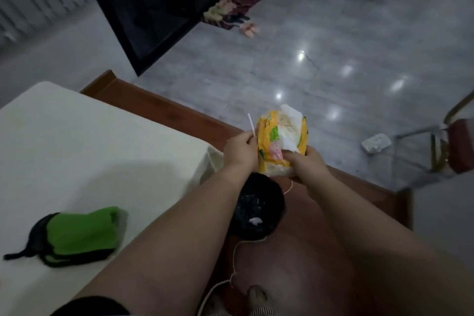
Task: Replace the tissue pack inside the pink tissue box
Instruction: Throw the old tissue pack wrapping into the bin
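Your right hand (306, 161) is wrapped round the near end of the yellow tissue pack (282, 141), thumb pressed onto the white tissue poking out of the torn top. Your left hand (239, 152) is closed too, pinching the thin white tear strip (71, 123) that's sticking up just left of the pack, and it looks like it's also steadying the pack's side. So the pack is up in the air between both hands, already opened.

Heads up, that pack is hanging pretty much right above the black-lined bin (256, 209). If your right-hand grip slips while you're fiddling with the strip, my guess is the whole thing drops straight in there. The loose tissue at the top could also pull out in a clump if your thumb drags it. Drop the strip in the bin first, I'd say, then sort the pack.

I can't see the pink tissue box anywhere, so you'll have to look around for it.

Left of the pack is the tabletop (77, 151), covered in a pale cloth, with a green and black fabric thing (82, 235) lying on it. Beyond the pack it's shiny grey floor tiles (282, 59), slippers on a mat (236, 11) further out, and a red-seated chair (459, 143) off to the right.
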